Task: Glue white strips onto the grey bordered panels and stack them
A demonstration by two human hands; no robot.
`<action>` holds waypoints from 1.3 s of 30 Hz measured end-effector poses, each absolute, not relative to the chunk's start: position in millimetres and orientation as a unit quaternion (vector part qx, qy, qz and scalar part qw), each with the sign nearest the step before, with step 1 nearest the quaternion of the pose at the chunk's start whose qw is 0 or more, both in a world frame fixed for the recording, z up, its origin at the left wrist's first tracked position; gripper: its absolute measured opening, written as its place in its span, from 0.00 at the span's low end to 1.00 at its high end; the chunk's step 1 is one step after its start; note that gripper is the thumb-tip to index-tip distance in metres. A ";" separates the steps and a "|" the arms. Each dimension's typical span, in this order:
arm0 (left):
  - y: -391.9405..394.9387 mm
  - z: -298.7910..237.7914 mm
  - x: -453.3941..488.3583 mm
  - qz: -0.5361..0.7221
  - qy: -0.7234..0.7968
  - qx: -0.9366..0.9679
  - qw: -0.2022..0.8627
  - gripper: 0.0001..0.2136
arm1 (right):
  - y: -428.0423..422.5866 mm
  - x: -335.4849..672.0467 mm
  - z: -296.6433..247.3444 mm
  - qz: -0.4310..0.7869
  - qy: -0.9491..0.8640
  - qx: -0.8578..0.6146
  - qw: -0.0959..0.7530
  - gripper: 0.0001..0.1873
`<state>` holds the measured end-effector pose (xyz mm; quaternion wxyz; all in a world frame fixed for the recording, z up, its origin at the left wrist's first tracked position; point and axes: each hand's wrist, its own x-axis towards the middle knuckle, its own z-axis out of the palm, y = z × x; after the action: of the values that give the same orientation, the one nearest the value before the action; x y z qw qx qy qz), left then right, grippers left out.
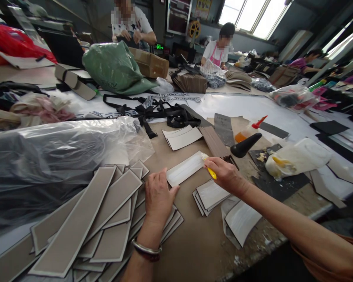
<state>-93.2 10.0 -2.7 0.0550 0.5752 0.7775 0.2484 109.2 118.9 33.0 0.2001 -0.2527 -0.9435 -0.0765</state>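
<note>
A pale rectangular panel (186, 169) lies on the brown work surface, its upper face streaked white. My left hand (159, 195) rests at the panel's left end, thumb apart from the fingers, gripping nothing. In my right hand (226, 174) is a small yellow-handled brush (212, 173). Its whitish bristles touch the panel's right end. Just below the brush lies a short stack of similar white-faced panels (213, 193), with another curved white panel (242, 222) nearer the table edge. Left of my left hand, long grey-brown panels (76, 223) with pale borders are heaped loosely.
A white plastic container (300, 156) lies on its side at right. A black cone-shaped object (246, 145) and a red-tipped bottle (247, 134) are beyond my right hand. Clear plastic sheeting (47, 156) covers dark material at left. Two people (216, 51) work across the table.
</note>
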 end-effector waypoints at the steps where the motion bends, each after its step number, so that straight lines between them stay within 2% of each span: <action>1: 9.8 -1.9 -93.1 0.246 0.778 0.576 0.052 0.26 | 118.1 109.0 33.5 -0.088 -0.946 -0.248 0.190 0.10; 8: 10.7 -9.7 -95.3 0.261 0.766 0.587 0.022 0.29 | 101.9 107.6 51.8 -0.095 -0.955 -0.241 0.143 0.11; 12: 9.2 -16.5 -100.2 0.306 0.738 0.601 -0.007 0.32 | 84.5 123.0 67.8 -0.072 -0.941 -0.248 0.216 0.10; 15: 4.4 -8.7 -94.8 0.349 0.698 0.625 -0.028 0.32 | 69.0 146.2 77.7 -0.047 -0.912 -0.294 0.284 0.09; 21: -4.4 6.5 -47.0 0.324 0.607 0.725 0.030 0.34 | 39.1 198.4 84.2 -0.058 -0.850 -0.369 0.372 0.09; 25: -2.8 1.1 -24.6 0.247 0.607 0.753 0.061 0.35 | 23.9 220.7 84.4 -0.063 -0.821 -0.406 0.396 0.07; 30: -0.6 -1.2 -20.0 0.197 0.600 0.774 0.048 0.32 | 11.5 236.8 81.7 -0.067 -0.805 -0.418 0.416 0.07; 39: -18.1 9.4 -14.4 0.237 0.585 0.776 -0.014 0.32 | -8.1 243.9 75.8 -0.031 -0.786 -0.418 0.455 0.09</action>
<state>-14.4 -18.1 9.4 -0.0137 0.7756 0.5849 0.2370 243.9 -8.1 75.8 0.4547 -0.4180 -0.7859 -0.0310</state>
